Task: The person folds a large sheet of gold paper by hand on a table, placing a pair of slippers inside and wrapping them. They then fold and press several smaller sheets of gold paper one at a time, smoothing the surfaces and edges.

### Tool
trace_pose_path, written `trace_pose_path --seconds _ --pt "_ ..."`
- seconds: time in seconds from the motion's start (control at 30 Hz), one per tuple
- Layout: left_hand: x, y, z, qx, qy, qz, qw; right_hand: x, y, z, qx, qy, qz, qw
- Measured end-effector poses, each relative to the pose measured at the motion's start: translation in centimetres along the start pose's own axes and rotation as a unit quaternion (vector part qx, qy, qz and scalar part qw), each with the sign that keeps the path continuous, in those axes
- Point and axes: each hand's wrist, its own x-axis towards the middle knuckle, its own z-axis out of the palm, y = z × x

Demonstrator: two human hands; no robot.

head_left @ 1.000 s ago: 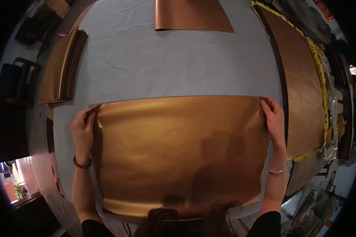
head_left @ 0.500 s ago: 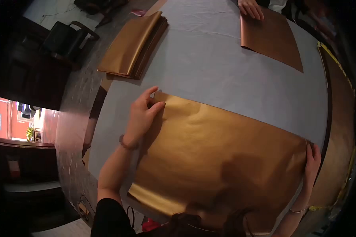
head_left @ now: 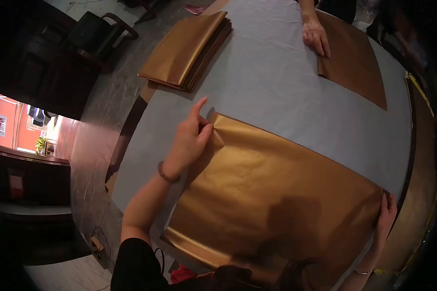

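Across the near part of the pale grey cloth-covered table (head_left: 277,77) lies a large rectangular gold-brown sheet (head_left: 277,169), its far left corner pinched by the left hand (head_left: 188,140), index finger raised and wrist bent, while the right hand (head_left: 386,213) grips its far right corner, fingers close together.

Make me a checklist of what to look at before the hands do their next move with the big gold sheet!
1. Left hand on the gold sheet's far left corner: ok, it looks pinched.
2. Right hand at the far right corner: ok.
3. Gold sheet smooth: not ok, creases show by the left hand.
4. Folded stack clear of the gold sheet: ok, pale cloth shows between.
5. Co-worker's hand off the gold sheet: ok, it's at the brown sheet.
6. Whole near edge straight: cannot tell, hair hides part.
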Motion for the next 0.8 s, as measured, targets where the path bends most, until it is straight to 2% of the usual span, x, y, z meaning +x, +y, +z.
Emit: trace_pose_path --seconds 0.07,0.13,0.2,0.27,0.4,0.47,0.6,0.67,0.8 --pt "0.0 -0.2 0.2 0.014 0.004 0.017 1.000 -0.8 -2.6 1.0 -0.026 0.006 -0.004 1.000" --pt "0.1 -0.2 0.1 0.027 0.009 0.037 0.999 -0.6 -2.1 1.0 -0.034 0.007 -0.012 0.999" --pt "0.2 0.0 0.1 -0.006 -0.005 -0.010 1.000 -0.3 -1.4 0.7 -0.043 0.011 -0.020 0.999" --pt "0.2 0.2 0.0 -0.001 -0.007 -0.011 1.000 -0.2 -0.5 0.4 -0.035 0.043 0.007 0.998" --pt "0.3 0.7 -0.1 0.009 -0.014 -0.014 1.000 -0.1 -0.2 0.3 -0.053 0.068 -0.018 0.996" --pt "0.4 0.7 -0.1 0.010 -0.016 -0.024 1.000 -0.6 -2.2 0.5 -0.052 -0.006 -0.006 0.999" --pt "0.4 0.4 0.0 0.002 -0.013 -0.020 1.000 -0.7 -1.9 0.8 -0.069 0.022 -0.019 0.997" --pt "0.5 0.5 -0.1 0.005 -0.015 -0.021 1.000 -0.2 -1.1 0.5 -0.028 0.012 -0.010 0.999" --pt "0.6 0.2 -0.1 0.013 -0.024 -0.024 0.999 0.1 -0.2 -0.5 -0.068 -0.009 -0.007 0.998"
